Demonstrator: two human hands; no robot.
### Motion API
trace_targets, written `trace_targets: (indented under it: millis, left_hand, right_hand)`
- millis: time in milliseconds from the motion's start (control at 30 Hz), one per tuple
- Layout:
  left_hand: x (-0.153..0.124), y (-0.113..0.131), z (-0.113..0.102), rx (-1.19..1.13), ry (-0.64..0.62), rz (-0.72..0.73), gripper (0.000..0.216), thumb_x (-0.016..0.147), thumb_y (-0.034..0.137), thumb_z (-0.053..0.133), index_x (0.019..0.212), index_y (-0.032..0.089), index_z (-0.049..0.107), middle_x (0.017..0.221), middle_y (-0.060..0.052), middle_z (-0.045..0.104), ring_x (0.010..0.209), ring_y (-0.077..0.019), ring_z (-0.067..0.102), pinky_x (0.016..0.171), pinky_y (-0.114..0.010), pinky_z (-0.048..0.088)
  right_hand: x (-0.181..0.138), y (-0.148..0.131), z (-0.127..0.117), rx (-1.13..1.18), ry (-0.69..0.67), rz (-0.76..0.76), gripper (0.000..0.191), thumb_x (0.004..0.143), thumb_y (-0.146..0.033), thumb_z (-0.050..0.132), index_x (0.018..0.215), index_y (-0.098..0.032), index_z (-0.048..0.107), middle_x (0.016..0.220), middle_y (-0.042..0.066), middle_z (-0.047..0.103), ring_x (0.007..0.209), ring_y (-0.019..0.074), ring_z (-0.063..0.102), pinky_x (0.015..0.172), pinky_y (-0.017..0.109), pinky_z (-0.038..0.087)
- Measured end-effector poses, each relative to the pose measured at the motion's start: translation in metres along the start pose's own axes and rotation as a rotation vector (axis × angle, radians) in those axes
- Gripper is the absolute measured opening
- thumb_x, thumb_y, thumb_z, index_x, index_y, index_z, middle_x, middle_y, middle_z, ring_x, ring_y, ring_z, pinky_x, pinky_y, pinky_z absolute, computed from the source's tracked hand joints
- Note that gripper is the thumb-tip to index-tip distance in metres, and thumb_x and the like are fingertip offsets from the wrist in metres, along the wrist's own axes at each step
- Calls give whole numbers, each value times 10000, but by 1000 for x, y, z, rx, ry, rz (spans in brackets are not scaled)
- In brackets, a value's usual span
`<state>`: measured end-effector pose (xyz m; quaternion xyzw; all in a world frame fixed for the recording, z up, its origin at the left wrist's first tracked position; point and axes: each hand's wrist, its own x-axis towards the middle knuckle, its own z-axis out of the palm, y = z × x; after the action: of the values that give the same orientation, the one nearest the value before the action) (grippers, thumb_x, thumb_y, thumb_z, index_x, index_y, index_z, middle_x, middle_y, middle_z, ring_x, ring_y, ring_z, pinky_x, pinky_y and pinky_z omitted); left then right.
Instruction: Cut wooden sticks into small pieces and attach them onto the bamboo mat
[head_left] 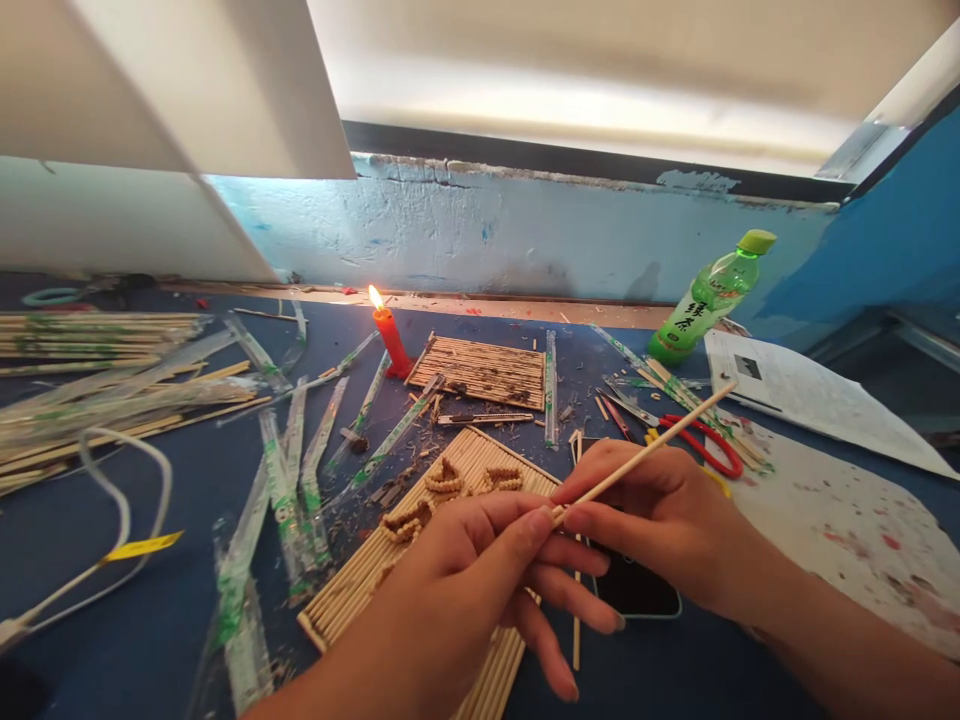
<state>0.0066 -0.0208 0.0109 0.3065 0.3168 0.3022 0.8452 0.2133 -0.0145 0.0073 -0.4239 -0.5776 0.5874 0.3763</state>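
A thin wooden chopstick slants up to the right between my two hands. My right hand pinches it between thumb and fingers near its lower end. My left hand grips that lower end with thumb and forefinger, its other fingers spread loosely. Beneath my left hand lies a panel of chopsticks laid side by side, partly hidden by the hand. Small rings of short stick pieces sit on this panel. Another single stick lies to the right of it.
A lit red candle stands beside a smaller stick panel. A box cutter, red-handled scissors, a phone, and a green tea bottle are around. Torn wrappers, a white cable and bundled chopsticks lie left.
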Motion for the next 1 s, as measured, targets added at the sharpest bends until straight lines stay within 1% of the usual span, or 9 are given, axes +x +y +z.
trace_targets:
  millis: [133,233,300,400,467,633,867,1000]
  left_hand:
    - [0,1,2,-19,-9,-22,298,1042,205,522,962,61,769,885,-151,776,671,-175,765,472,-186,613]
    - [-1,2,2,-70,-38,-44,346,1059,186,467,946,60,769,865,-151,778,606,-151,744,488,-193,620]
    - [-2,2,2,-105,-48,-52,352,1060,169,452,946,63,767,859,-154,783,613,-157,752,491,-197,623]
    - [-3,1,1,-147,-69,-62,344,1058,166,459,955,63,770,920,-177,798,738,-208,798,500,-211,632]
    - [-3,0,0,-163,-87,-70,359,1065,168,447,960,61,773,936,-181,805,766,-217,807,501,-209,633]
    - [-1,-2,-2,-175,-100,-77,399,1079,178,428,943,61,785,923,-170,814,737,-200,809,489,-189,625]
    - [-2,0,1,-188,-87,-97,402,1079,214,447,933,70,793,933,-167,818,733,-199,811,474,-181,617]
    - [-2,-2,1,-144,-85,-112,367,1067,240,483,909,84,776,921,-163,811,720,-202,806,475,-191,617]
  right_hand:
    - [1,-1,7,88,53,56,104,839,-314,877,854,-222,833,788,6,737,723,134,698,650,213,570]
    - [2,-3,9,146,75,111,148,821,-335,888,802,-207,816,731,-4,735,669,120,677,623,203,556]
    - [3,-3,10,143,82,125,168,819,-347,886,802,-197,814,725,-1,739,660,122,674,625,206,555]
    - [3,-2,11,133,81,133,182,820,-351,885,800,-188,807,715,-5,740,649,114,672,626,195,551]
    - [3,-1,11,138,74,146,172,815,-339,890,807,-191,803,712,-11,741,648,112,676,629,190,551]
    - [3,0,11,166,59,154,149,788,-304,905,816,-195,807,733,-2,760,667,136,700,654,219,578]
    - [1,-2,14,217,81,150,131,782,-282,910,802,-204,808,730,-6,764,672,129,710,672,208,597]
    - [2,0,12,208,53,158,126,793,-276,903,793,-204,799,734,-10,762,668,120,702,666,198,590]
